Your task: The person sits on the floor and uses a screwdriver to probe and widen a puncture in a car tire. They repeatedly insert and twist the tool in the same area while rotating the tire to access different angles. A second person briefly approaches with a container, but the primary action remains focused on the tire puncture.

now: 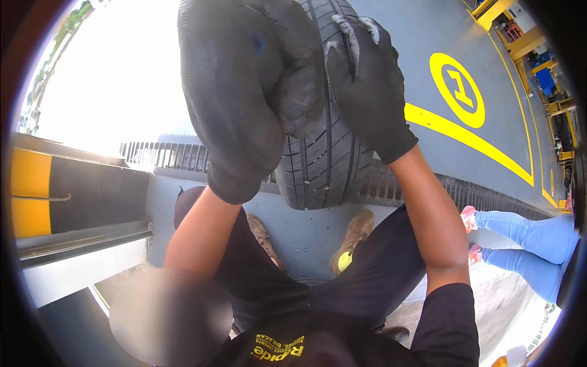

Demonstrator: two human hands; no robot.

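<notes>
A black car tire (327, 165) stands upright between my knees, its grooved tread facing me. My left hand (244, 79), in a black glove, is raised close to me in front of the tire's left side. Its fingers are curled closed, and whatever they may hold is hidden. Against the tread's right side rests my right hand (370, 85), also in a black glove with pale, worn fingertips. Its fingers and thumb bend over the tire and grip it. The tire's top runs out of the picture.
A slotted floor drain (177, 156) crosses behind the tire. To the left is a yellow-and-black striped beam (55, 192). Yellow lines (471, 140) mark the grey floor at right. A person in blue jeans (526, 235) stands at right, near shelving (559, 104) farther back.
</notes>
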